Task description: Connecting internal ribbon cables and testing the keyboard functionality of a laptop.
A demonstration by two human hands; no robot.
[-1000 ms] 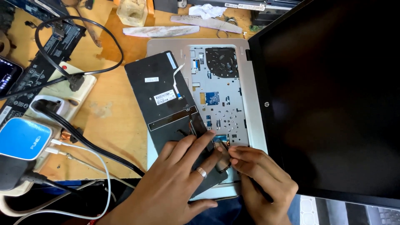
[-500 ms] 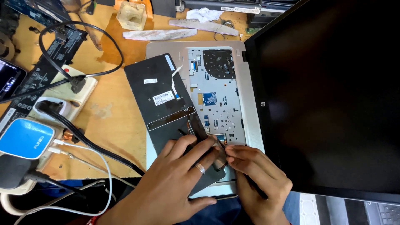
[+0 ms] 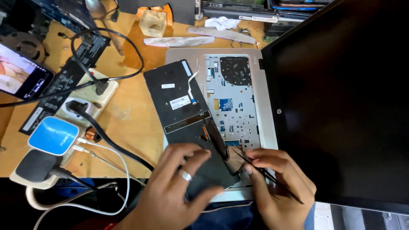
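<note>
Left hand (image 3: 181, 194): our palm is down, fingers spread flat on the near end of the flipped keyboard (image 3: 187, 123), pressing it against the laptop base (image 3: 238, 98). Ring on one finger.
Right hand (image 3: 277, 187): pinching a pair of thin black tweezers (image 3: 266, 172) between thumb and forefinger; other fingers curled under.
Tweezers: tips point up-left, landing at the near edge of the open chassis, right beside the keyboard's lower right corner. We cannot tell what the tips grip, if anything.
Keyboard: black, turned underside up, lying tilted across the left half of the base, overhanging onto the wooden bench (image 3: 136, 123). A flat ribbon cable (image 3: 192, 85) runs from its back toward the board.
Laptop base: silver, opened up, fan (image 3: 234, 70) at the far end, blue chip area mid-board. Dark screen (image 3: 341, 98) stands open on the right.
Left of bench: power strip (image 3: 83, 104) with black plugs and cables, blue and white box (image 3: 54, 135), a black battery pack (image 3: 64, 91), a phone (image 3: 21, 76) with its screen lit.
Far edge: small translucent cube (image 3: 153, 22), crumpled white tissue (image 3: 221, 22).
</note>
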